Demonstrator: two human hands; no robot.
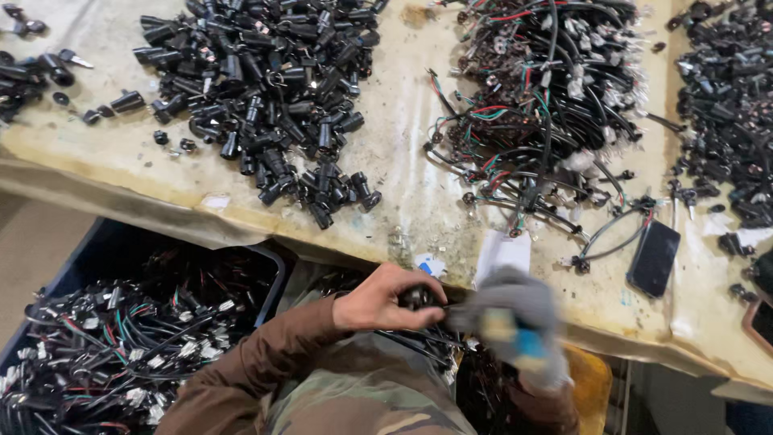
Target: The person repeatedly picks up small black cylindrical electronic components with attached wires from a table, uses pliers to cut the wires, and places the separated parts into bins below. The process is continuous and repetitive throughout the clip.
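surface [403,153]: worn, stained | heap of black connector housings [266,89] upper left | tangled wire harnesses [547,105] centre right | dark phone [653,258] lying flat | blue bin [105,242] of harnesses below

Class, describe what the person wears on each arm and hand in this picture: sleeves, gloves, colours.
The left hand is bare, with a brown long sleeve reaching the wrist. The right hand is blurred but wears a grey knitted glove with blue and yellowish patches. Below, a camouflage garment shows in green and tan.
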